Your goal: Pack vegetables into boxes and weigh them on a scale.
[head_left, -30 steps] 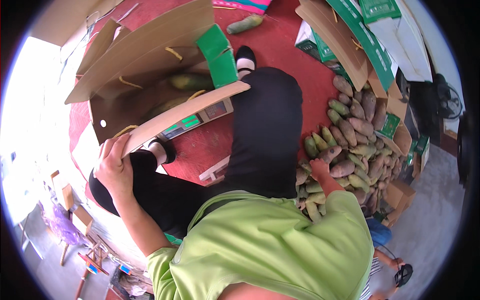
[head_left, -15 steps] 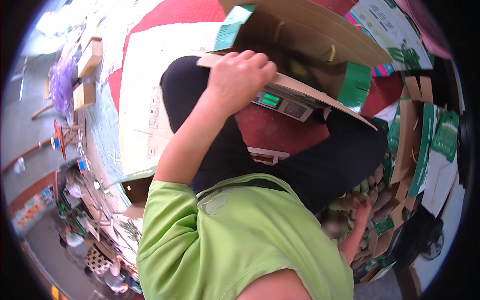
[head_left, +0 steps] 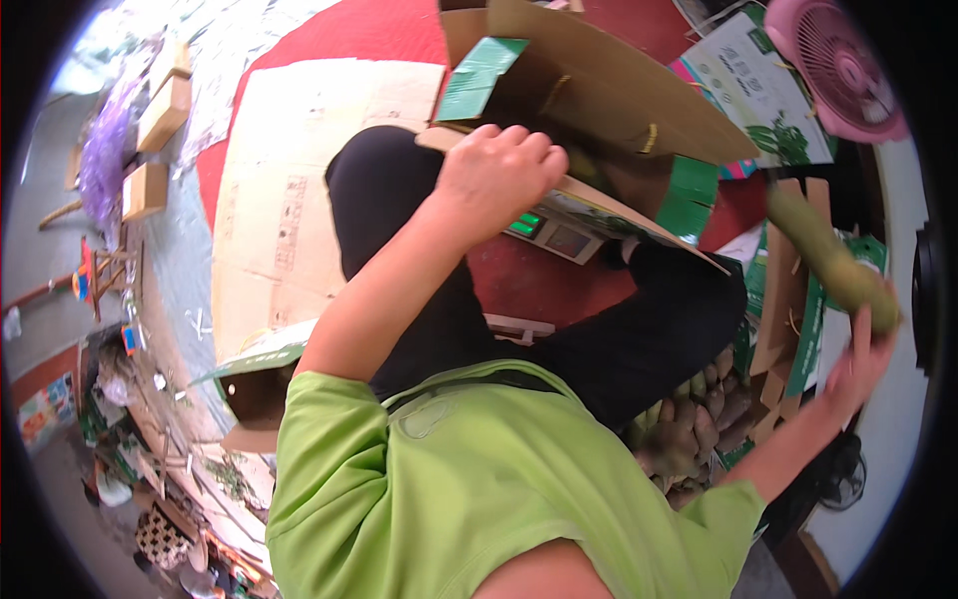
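My left hand (head_left: pixel 502 172) is closed over the near flap of an open cardboard box (head_left: pixel 609 75), fingers curled across its edge. The box has green inner tabs, and shadow hides most of its inside. Out to the right, my right hand (head_left: pixel 860 359) grips the lower end of a long, lumpy, greenish-brown root vegetable (head_left: pixel 820 245), slightly blurred and raised at a slant. Beside my right thigh lies a pile of similar brownish roots (head_left: pixel 694 424). Below the box's near flap shows a scale (head_left: pixel 561 238) with a lit green display.
Upright open cartons (head_left: pixel 783 299) stand right of my knee. A pink fan (head_left: pixel 838 65) and a white printed carton panel (head_left: pixel 753 90) are at the far right. Flat cardboard (head_left: pixel 289 190) covers the floor at left, with another open box (head_left: pixel 261 394) by my left hip.
My right hand has come up from the root pile and swung out to the right, now holding a long root. My left hand stays on the box flap. The view has shifted slightly.
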